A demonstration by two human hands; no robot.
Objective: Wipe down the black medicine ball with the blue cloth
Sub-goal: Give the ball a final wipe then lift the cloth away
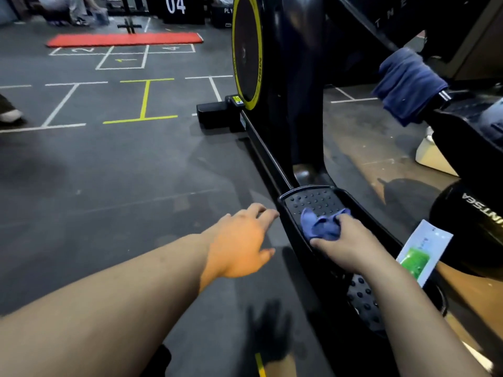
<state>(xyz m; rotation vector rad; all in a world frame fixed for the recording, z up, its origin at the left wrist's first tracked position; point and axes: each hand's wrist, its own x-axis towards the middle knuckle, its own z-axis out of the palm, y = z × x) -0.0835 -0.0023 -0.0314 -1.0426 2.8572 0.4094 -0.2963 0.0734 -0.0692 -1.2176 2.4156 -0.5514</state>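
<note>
Gripping the cloth (322,224) in my right hand (345,246), I hold the soft blue fabric crumpled into a loose wad, with my thumb and fingers curled round it. It is pressed on a pedal (313,200), a black plastic plate with a raised rim and rows of small round studs. The ball (468,229) is to my right on the floor, apart from the cloth. It is round, matte black with white lettering, and cut off by the picture's edge. Between the ball and my right wrist a flat packet (422,251) stands tilted, glossy white with a green panel; I cannot tell what is in it.

My left hand (242,240) is relaxed, its fingers spread and holding nothing, over the floor (109,172) just beside the pedal's left edge. A slim black rail (266,151) runs from the pedal toward a flywheel (246,50), a dark disc with a yellow rim. Up right, a thick blue towel (405,85) hangs over part of the machine.

Left of the rail the dark, speckled rubber floor lies wide open, taped with white and yellow lines, as far as a flat red mat (125,39).
</note>
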